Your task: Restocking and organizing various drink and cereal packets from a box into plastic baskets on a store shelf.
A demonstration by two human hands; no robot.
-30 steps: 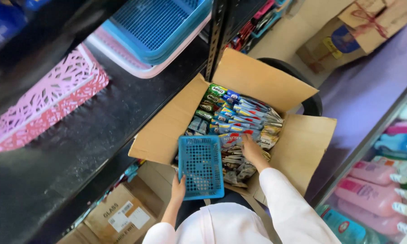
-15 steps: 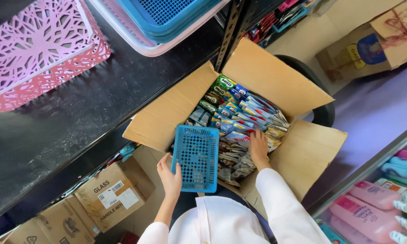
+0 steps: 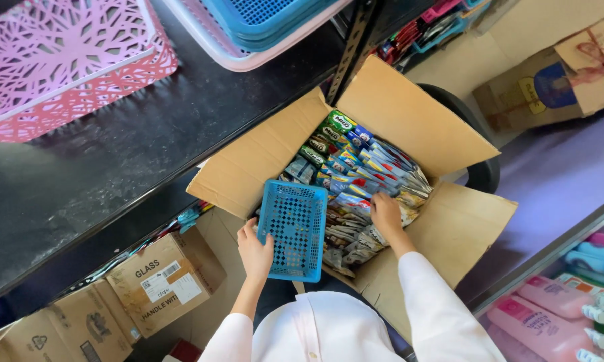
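Observation:
An open cardboard box (image 3: 409, 121) sits in front of me, packed with rows of small drink sachets (image 3: 355, 167) in green, blue and brown. My left hand (image 3: 255, 251) holds a small blue perforated plastic basket (image 3: 293, 228) by its near left edge, over the box's left side. My right hand (image 3: 386, 213) reaches into the box, its fingers on the sachets near the middle. Whether it grips any sachet is hidden. White sleeves cover both of my arms.
A black metal shelf (image 3: 114, 161) on the left carries a pink lattice basket (image 3: 67, 60) and stacked blue and pink baskets (image 3: 262, 27). Cardboard boxes (image 3: 161, 281) sit under the shelf. Pink bottles (image 3: 550, 315) stand at the lower right. A tied carton (image 3: 557, 74) lies at the upper right.
My left hand has slid further up the basket's side. My right hand stays among the sachets. The view has shifted slightly.

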